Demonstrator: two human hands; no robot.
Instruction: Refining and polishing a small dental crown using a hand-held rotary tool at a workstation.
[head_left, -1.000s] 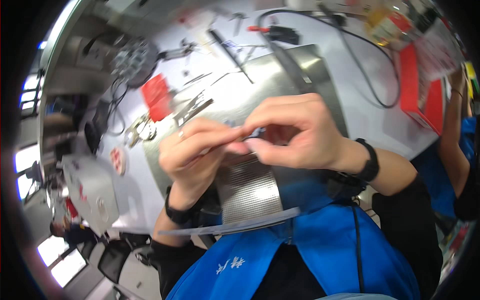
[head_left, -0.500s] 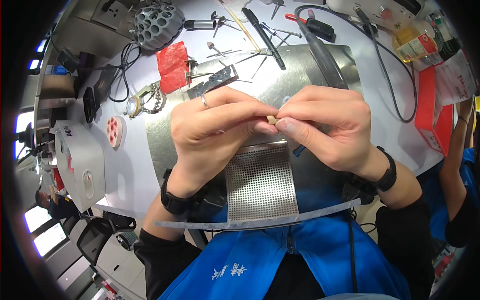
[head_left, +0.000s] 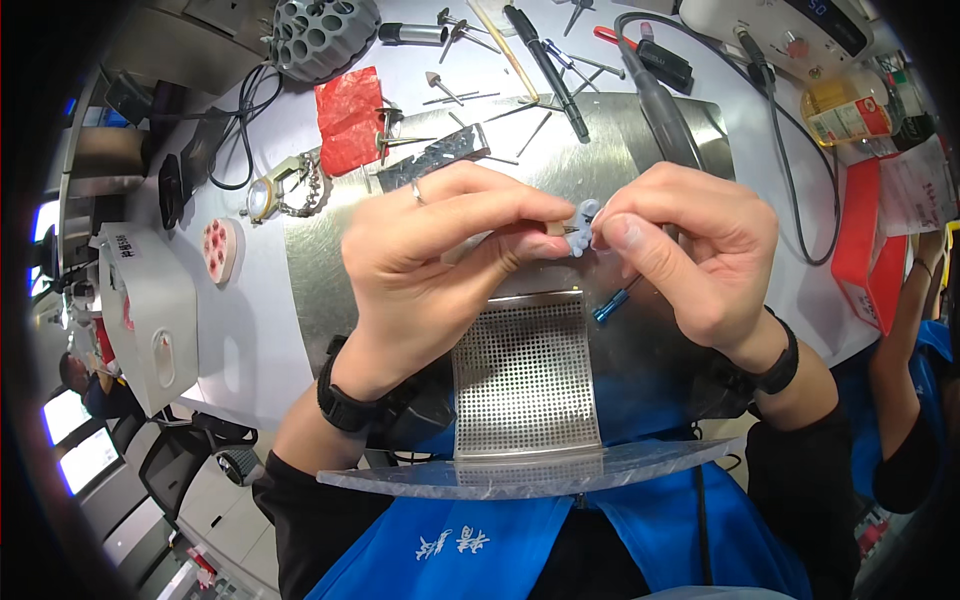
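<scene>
My left hand point(head_left: 430, 235) pinches a small tan piece point(head_left: 555, 228) between thumb and forefinger; a thin dark point sticks out from it toward the right. Beside that point, pale bluish lumpy pieces point(head_left: 582, 235) show in the gap between my hands, over the metal plate. My right hand point(head_left: 695, 250) has its fingers curled and its thumb against them; whatever they may hold is hidden. Below it shows a small blue-handled tool point(head_left: 610, 306), its thin shaft running up behind the right hand. A perforated metal grille point(head_left: 525, 375) lies nearer me, under both hands.
The metal plate point(head_left: 330, 270) covers the bench middle. Beyond lie mounted burs point(head_left: 445, 88), a black pen point(head_left: 548, 75), a dark handpiece point(head_left: 665, 125) and red paper point(head_left: 350, 118). A clear shield point(head_left: 530, 475) spans the front edge. A red box point(head_left: 862, 240) stands right.
My hands have come apart; the right moved rightward off the tan piece, which stays in my left. The bluish pieces and more of the blue-handled tool now show.
</scene>
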